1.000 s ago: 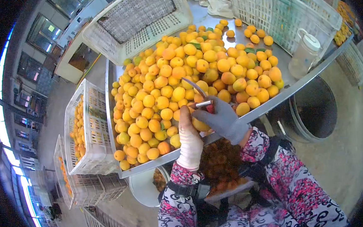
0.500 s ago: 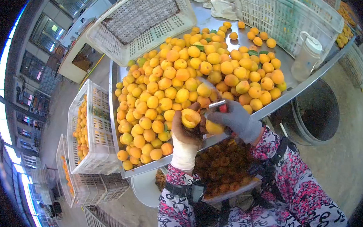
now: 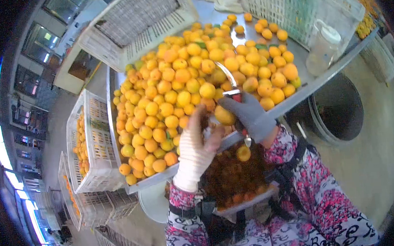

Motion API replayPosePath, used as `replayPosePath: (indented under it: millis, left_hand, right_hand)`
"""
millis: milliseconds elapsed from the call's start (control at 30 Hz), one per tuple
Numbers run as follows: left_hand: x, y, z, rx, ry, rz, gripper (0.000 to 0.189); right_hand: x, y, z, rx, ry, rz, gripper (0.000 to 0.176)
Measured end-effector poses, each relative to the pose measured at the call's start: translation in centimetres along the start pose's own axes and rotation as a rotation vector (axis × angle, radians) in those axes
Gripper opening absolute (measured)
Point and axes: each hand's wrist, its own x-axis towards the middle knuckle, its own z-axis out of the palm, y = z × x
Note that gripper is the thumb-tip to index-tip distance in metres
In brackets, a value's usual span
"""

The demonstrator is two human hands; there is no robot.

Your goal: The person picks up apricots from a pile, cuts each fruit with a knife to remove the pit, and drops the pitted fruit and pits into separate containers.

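**A:** What takes up most of the view?

**B:** A long stainless steel table [image 3: 297, 51] heaped with a pile of small yellow-orange apricots [image 3: 173, 97]. Two white slatted plastic crates stand at its far edge, one tipped at the left [image 3: 136, 23] and one at the right [image 3: 298, 8]. A third white crate [image 3: 92, 143] with more fruit sits below the table's left side.

**A:** And on the floor?

**B:** A dark round bin [image 3: 340, 109] stands at the right, under the table's rim. Against the person's lap is a shallow tray of dark orange cut fruit [image 3: 230, 179].

**A:** The hands?

**B:** The left hand [image 3: 194, 148], in a white knit glove, is raised at the table's near edge with its fingers spread and nothing clamped in them. The right hand [image 3: 250, 115], in a grey glove, is just beside it, its fingers wrapped tight round a short knife with a curved metal blade [image 3: 226, 78] that points up over the pile.

**A:** Anything smaller?

**B:** A clear plastic jar with a white lid [image 3: 321, 47] stands on the table's right end. One whole yellow apricot [image 3: 223, 115] lies against the grey glove's thumb side, between the two hands. Whether it is pinched, I cannot tell. A small orange piece of fruit [image 3: 243, 153] is below the right hand, above the tray.
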Motion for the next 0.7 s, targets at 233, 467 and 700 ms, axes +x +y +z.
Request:
replayPosePath:
  millis: [233,467,700]
  left_hand:
    - [0.1,2.5,0.6,0.378,-0.126,0.018,0.058]
    - [0.1,2.5,0.6,-0.249,-0.071,-0.217,0.050]
    - [0.5,0.4,0.4,-0.809,-0.200,-0.449,0.036]
  right_hand:
    - [0.5,2.1,1.4,-0.406,0.117,-0.208,0.034]
    - [0.4,1.2,1.0,-0.226,-0.129,-0.118,0.032]
    - [-0.3,-0.9,0.5,-0.116,-0.198,-0.020,0.029]
